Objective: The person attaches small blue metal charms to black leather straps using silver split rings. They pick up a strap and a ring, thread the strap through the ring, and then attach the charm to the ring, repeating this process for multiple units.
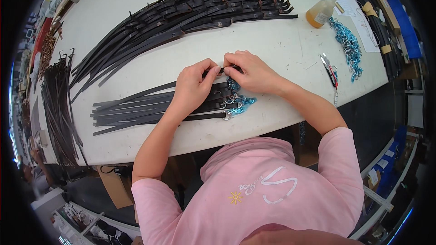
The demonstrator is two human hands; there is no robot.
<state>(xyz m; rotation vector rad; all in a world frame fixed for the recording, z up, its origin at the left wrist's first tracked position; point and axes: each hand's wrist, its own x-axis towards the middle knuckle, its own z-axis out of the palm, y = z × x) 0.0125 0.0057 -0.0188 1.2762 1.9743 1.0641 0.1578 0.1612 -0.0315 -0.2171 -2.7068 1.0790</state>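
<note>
A black strap (221, 70), leather-like, is pinched near its end between my two hands. My left hand (196, 81) is closed on it with thumb and fingers. Close beside it, my right hand (250, 71) grips the tip, fingers curled; the exact end is partly hidden by the fingers. Below my hands several more black straps (131, 108) lie side by side, their tails to the left. At their right ends are silver metal rings (225, 115) and chain pieces in blue film (243, 104).
A large bundle of black straps (181, 32) lies across the far side; another bundle (59, 109) hangs over the left edge. To the right are a bottle of amber liquid (321, 12), a blue-wrapped chain (347, 47) and red-handled snips (330, 70). Paper sheets lie behind.
</note>
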